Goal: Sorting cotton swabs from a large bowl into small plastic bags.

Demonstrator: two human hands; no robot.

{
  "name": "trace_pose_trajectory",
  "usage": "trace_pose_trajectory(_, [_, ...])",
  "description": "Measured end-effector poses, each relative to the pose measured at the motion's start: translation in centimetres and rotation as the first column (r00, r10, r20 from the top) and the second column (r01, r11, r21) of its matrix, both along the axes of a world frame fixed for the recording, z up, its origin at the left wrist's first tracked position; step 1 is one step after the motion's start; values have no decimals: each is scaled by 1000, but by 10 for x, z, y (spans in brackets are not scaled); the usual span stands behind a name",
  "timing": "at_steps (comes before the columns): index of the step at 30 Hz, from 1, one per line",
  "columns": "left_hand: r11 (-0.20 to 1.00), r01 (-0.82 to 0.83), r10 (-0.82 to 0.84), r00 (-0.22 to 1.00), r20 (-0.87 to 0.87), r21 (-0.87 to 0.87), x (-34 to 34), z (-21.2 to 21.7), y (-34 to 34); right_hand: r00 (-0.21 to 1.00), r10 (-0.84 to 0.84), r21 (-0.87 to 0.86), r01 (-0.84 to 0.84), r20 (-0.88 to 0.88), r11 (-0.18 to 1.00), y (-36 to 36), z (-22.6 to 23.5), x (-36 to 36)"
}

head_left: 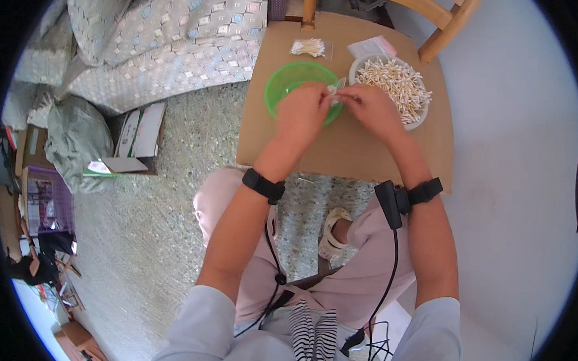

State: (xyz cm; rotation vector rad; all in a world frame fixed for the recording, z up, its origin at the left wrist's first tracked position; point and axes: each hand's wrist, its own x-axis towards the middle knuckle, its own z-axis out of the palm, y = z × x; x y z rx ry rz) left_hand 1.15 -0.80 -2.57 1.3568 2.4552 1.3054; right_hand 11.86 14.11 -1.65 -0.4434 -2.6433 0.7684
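Left hand [302,109] and right hand [368,105] are pinching a small clear bag [335,88] together over the green bowl [286,78], beside the white bowl of cotton swabs [394,82].

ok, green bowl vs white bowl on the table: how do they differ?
The green bowl is translucent green and looks empty where visible; the white bowl is opaque white and heaped with cotton swabs. The left hand covers part of the green bowl, while the right hand only overlaps the white bowl's near edge. Both are round and sit side by side on the brown table.
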Motion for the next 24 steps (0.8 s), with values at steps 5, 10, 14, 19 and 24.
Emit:
trace_pose_trajectory(5, [998,-50,43,973,227,29,-24,-2,-7,998,46,-286,-34,34,958,-17,13,-6])
trace_pose_trajectory(10, [952,115,-216,909,356,282,-15,15,-2,971,-111,-251,56,-212,966,-31,-1,-13])
trace_pose_trajectory(14, [905,154,-334,834,439,397,-14,20,-1,1000,-24,-402,15,-18,916,-21,17,-13])
trace_pose_trajectory(19, [930,-85,-75,909,411,357,-22,31,-8,975,-29,-564,-103,-220,819,-22,33,-11])
trace_pose_trajectory(24, [961,202,-254,915,313,189,-14,22,-5,926,33,-569,-260,-376,780,-16,31,-9])
